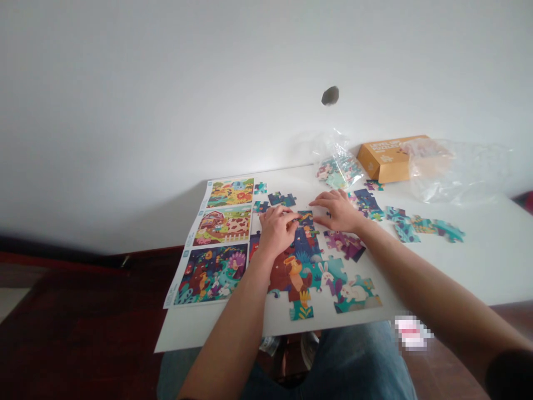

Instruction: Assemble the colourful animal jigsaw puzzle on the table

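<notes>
Both my hands are over a partly joined jigsaw puzzle. A small dark puzzle piece (306, 217) with an orange animal lies at the top of the joined section (297, 272), which shows a brown bear. My left hand (278, 226) has its thumb and index finger close together on the piece's left edge. From the other side my right hand (336, 211) reaches in, fingers spread, the thumb by the piece's right edge. A purple puzzle section (345, 244) sits below my right hand, and a section with white rabbits (352, 291) lies nearer the front edge.
On the left of the white table (487, 255) lies a reference sheet (222, 244) with three pictures. Loose pieces (282, 199) and joined strips (425, 225) are scattered around. At the back stand a bag of pieces (339, 166), an orange box (387, 158) and a clear plastic bag (458, 172).
</notes>
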A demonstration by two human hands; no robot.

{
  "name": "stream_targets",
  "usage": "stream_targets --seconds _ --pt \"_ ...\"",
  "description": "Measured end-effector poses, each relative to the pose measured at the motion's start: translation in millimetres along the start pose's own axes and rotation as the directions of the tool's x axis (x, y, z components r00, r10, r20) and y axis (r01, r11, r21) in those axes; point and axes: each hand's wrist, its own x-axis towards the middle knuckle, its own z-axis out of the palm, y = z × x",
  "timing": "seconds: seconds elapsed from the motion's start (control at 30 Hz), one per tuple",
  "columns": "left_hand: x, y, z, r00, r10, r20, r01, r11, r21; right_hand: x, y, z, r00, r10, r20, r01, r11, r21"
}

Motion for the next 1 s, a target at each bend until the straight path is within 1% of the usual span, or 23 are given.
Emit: stream_targets --seconds 0.07,0.17,0.4,0.77,1.0 --pt "0 0 -0.3 1.000 0.003 -0.008 -0.003 1.000 0.002 2 -9 4 0.999 -0.041 0.003 0.041 0.999 0.008" --pt "1 1 -0.4 1.000 0.004 -0.011 -0.004 1.000 -0.003 4 -16 8 0.999 -0.050 0.015 0.049 0.999 0.013" --pt "0 -1 0.2 1.000 0.010 -0.016 -0.011 1.000 -0.017 6 -9 10 0.998 -0.056 0.009 0.055 0.995 0.086" --pt "1 1 -0.1 1.000 -0.009 -0.010 0.009 1.000 -0.006 7 -8 15 1.000 -0.029 0.009 0.028 0.995 0.096" --pt "2 -1 2.1 0.999 -0.019 -0.032 0.019 1.000 -0.009 8 -9 15 1.000 -0.028 -0.002 0.028 0.993 0.116"
